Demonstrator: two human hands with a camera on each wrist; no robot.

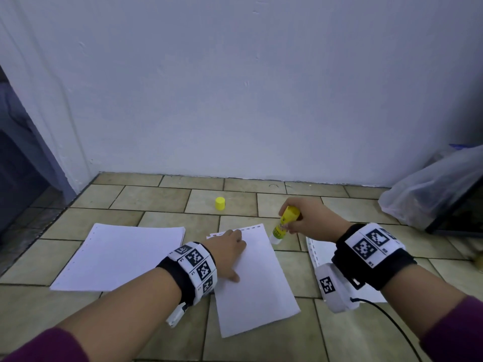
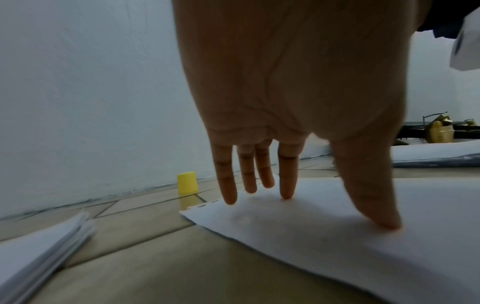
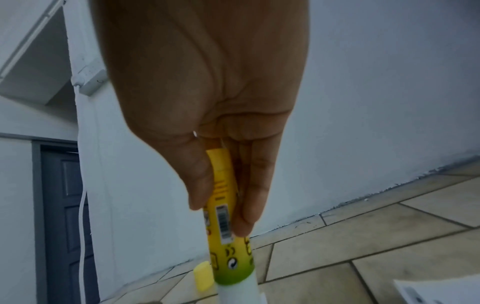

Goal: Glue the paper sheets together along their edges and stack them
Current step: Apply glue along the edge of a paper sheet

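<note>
A single white sheet [image 1: 258, 278] with a perforated top edge lies on the tiled floor in front of me. My left hand [image 1: 230, 246] presses flat on its upper left part, fingers [image 2: 285, 185] straight and spread on the sheet [image 2: 324, 236]. My right hand [image 1: 305, 218] grips an uncapped yellow-green glue stick [image 1: 283, 224], tip down at the sheet's top right corner. In the right wrist view thumb and fingers [image 3: 249, 201] wrap the glue stick [image 3: 228, 236]. A paper stack [image 1: 122, 254] lies to the left, and another sheet [image 1: 317, 250] sits under my right wrist.
The yellow glue cap [image 1: 220, 203] stands on the tiles near the wall, also visible as the cap [image 2: 187, 183] beyond my left fingers. A clear plastic bag [image 1: 431, 189] and a dark frame lie at the right. A white wall runs close behind.
</note>
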